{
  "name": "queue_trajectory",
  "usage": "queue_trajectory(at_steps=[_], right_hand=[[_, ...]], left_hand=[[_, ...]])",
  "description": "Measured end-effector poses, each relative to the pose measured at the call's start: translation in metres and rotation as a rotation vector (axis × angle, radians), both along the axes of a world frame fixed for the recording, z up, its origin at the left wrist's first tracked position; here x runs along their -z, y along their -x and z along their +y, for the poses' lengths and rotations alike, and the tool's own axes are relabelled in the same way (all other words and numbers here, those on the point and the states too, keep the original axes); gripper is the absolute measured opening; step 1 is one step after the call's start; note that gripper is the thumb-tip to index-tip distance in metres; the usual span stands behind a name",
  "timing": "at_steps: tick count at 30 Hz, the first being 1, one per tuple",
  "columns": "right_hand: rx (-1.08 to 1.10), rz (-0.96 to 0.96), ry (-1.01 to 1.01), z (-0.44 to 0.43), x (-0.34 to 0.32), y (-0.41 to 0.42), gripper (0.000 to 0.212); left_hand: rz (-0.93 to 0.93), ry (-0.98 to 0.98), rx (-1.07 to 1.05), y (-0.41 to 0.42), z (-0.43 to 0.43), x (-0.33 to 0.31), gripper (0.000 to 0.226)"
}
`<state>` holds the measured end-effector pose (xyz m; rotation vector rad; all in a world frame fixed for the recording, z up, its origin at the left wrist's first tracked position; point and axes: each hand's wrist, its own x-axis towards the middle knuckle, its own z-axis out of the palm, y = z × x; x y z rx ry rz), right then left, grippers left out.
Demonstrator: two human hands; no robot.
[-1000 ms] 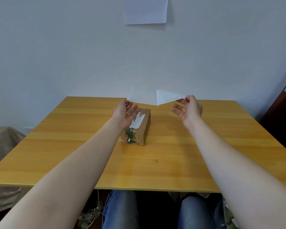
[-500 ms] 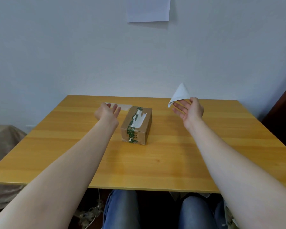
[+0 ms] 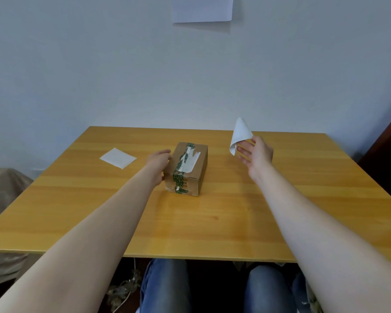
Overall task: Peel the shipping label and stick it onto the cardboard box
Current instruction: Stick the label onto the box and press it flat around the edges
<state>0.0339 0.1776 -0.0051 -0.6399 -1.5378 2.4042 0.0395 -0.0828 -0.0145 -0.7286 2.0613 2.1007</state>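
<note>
While two knees in blue jeans [image 3: 165,288] show under the near edge, both bare forearms reach out over the wooden table [image 3: 212,222]. Toward the middle of the table stands the cardboard box [image 3: 187,169], small and brown, with green printed tape running along its top and down its near face, and a torn white patch on the top. The left hand [image 3: 157,162] lies against the left side of the box, its fingers [image 3: 165,152] stretched along the upper left edge; whether they grip the box or merely rest on it cannot be told. To the right of the box and apart from it, the right hand [image 3: 256,154] is raised above the table, palm facing left. Its fingers pinch the shipping label [image 3: 240,134], a white sheet that curls upward from the fingertips in a pointed cone, clear of both box and table. Farther left, a flat white backing sheet [image 3: 117,158] lies on the table, well apart from the left hand. On the far wall hangs a sheet of white paper [image 3: 202,9].
</note>
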Motion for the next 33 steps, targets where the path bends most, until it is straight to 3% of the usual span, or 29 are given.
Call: queue_trajectory(at_steps=[10,14,17,23,29,33], right_hand=[[-0.042,-0.023,-0.091,-0.003,-0.001,-0.001,0.011],[-0.085,-0.023,-0.135,-0.008,-0.001,-0.004,0.011],[-0.116,-0.027,-0.217,-0.01,-0.003,-0.006,0.013],[-0.238,-0.025,-0.304,-0.012,-0.008,-0.012,0.016],[-0.32,0.011,-0.37,-0.007,-0.011,-0.017,0.028],[-0.408,0.042,-0.323,-0.007,-0.005,-0.017,0.041]], left_hand=[[0.017,0.127,0.317,-0.013,0.046,0.029,0.02],[0.127,0.371,0.458,-0.01,0.064,0.021,0.023],[0.281,0.523,0.421,-0.002,0.075,0.007,0.025],[0.5,0.375,0.507,-0.002,0.094,-0.025,0.057],[0.487,0.258,0.39,0.001,0.099,-0.025,0.027],[0.438,0.195,0.375,0.003,0.095,-0.026,0.024]])
